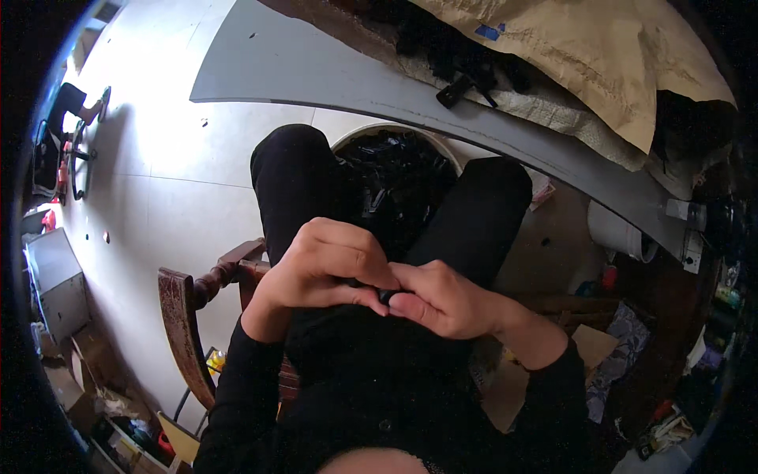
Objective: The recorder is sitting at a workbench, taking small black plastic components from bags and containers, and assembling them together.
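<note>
Over my lap, my left hand [328, 265] and my right hand [442, 300] meet fingertip to fingertip. Between the thumbs and fingers of both hands is a small black piece [386, 296], mostly covered, so its exact kind does not show. Just beyond my hands, between my knees, stands a round pale tub [452, 152] holding many black plastic-looking parts [387, 178]. More black parts [466, 83] lie on a woven sack on the grey tabletop ahead.
A grey tabletop [316, 67] crosses in front, with brown paper [584, 55] over its far right side. Left of me is a wooden chair arm [180, 316]. Boxes [59, 280] stand at the far left. A white bucket [620, 229] sits under the table. Someone's foot [103, 104] shows at upper left.
</note>
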`<state>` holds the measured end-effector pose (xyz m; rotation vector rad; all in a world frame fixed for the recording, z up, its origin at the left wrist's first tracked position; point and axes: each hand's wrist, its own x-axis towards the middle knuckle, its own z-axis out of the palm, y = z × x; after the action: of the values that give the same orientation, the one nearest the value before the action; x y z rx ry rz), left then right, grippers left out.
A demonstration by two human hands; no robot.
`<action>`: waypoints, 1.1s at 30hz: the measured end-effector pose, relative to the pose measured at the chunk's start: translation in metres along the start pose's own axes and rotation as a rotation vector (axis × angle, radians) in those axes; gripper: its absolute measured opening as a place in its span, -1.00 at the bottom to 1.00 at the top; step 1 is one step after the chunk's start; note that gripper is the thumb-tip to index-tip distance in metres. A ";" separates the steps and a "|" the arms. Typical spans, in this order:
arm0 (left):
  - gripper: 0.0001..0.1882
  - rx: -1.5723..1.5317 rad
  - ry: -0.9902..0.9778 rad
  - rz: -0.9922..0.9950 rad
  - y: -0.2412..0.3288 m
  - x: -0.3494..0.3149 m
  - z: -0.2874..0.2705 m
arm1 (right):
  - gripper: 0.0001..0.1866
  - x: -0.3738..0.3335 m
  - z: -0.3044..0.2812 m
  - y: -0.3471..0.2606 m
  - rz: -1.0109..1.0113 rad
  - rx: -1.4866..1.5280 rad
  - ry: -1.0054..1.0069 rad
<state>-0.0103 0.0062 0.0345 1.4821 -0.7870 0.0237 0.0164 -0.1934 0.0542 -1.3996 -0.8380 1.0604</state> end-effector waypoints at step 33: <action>-0.17 1.171 -0.199 -0.596 -0.135 -0.055 0.077 | -0.72 0.007 -0.073 0.004 -0.427 -0.674 1.030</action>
<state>-0.0227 -0.0563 -0.1179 2.8252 -0.4306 -0.1375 0.0869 -0.2128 0.0467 -1.9044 -0.6530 -0.3606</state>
